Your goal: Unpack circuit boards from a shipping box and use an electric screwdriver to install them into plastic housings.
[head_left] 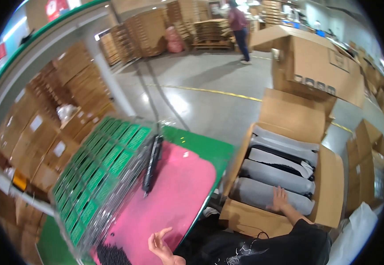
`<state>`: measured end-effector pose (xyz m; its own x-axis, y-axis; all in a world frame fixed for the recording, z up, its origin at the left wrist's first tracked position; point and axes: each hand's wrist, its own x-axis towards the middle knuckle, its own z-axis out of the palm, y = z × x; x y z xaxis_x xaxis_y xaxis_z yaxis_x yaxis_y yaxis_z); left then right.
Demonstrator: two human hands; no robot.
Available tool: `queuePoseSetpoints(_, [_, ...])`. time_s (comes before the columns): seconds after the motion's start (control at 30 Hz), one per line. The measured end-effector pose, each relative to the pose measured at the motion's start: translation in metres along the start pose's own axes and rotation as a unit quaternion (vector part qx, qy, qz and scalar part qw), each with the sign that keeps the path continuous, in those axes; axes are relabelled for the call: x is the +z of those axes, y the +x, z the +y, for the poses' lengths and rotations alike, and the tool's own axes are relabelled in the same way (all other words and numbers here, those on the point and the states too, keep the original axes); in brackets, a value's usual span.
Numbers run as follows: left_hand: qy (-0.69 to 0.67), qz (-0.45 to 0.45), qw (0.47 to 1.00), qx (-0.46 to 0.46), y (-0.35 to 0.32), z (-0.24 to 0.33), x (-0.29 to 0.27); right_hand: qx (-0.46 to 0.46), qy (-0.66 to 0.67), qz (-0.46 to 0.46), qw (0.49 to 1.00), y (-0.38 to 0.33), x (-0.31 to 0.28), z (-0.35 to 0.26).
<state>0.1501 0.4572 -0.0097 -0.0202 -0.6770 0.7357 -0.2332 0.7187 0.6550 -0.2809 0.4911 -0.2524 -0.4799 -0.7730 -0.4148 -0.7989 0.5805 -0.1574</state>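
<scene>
Several grey-wrapped pieces (271, 173) in one open cardboard box (251, 217)

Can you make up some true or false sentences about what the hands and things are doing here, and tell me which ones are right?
1. The right hand is on a wrapped thing in the open box. True.
2. The left hand is holding the black tool. False: its fingers are open, and the tool is apart from it.
3. The mat is blue. False: it is pink.
4. Another person stands farther back. True.
5. The box holds just one wrapped thing. False: several lie side by side.
</scene>
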Motion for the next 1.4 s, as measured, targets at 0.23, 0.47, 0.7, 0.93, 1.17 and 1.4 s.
queuePoseSetpoints(0.23, [-0.08, 0.056, 0.992, -0.085, -0.002, -0.017, 0.044, 0.018, -0.027, 0.112, 0.993, 0.0, 0.041, 0.018])
queuePoseSetpoints(0.47, [-0.135, 0.033, 0.99, -0.005, -0.009, -0.034, 0.033, -0.064, -0.196, 0.183, 0.961, -0.005, 0.03, -0.005])
queuePoseSetpoints(0.7, [-0.071, -0.193, 0.968, -0.146, 0.002, 0.005, 0.028, -0.277, -0.113, -0.117, 0.947, 0.019, 0.032, -0.009])
queuePoseSetpoints(0.93, [0.037, -0.225, 0.971, -0.067, 0.003, 0.009, 0.024, -0.198, -0.075, -0.039, 0.977, 0.041, 0.112, 0.039])
queuePoseSetpoints(1.17, [0.049, -0.229, 0.971, -0.037, 0.014, 0.016, 0.016, -0.178, -0.021, -0.07, 0.981, 0.022, 0.041, -0.014])
queuePoseSetpoints(1.4, [0.079, -0.283, 0.956, -0.007, 0.012, -0.001, 0.013, -0.003, 0.127, 0.271, 0.954, 0.089, -0.044, 0.007])
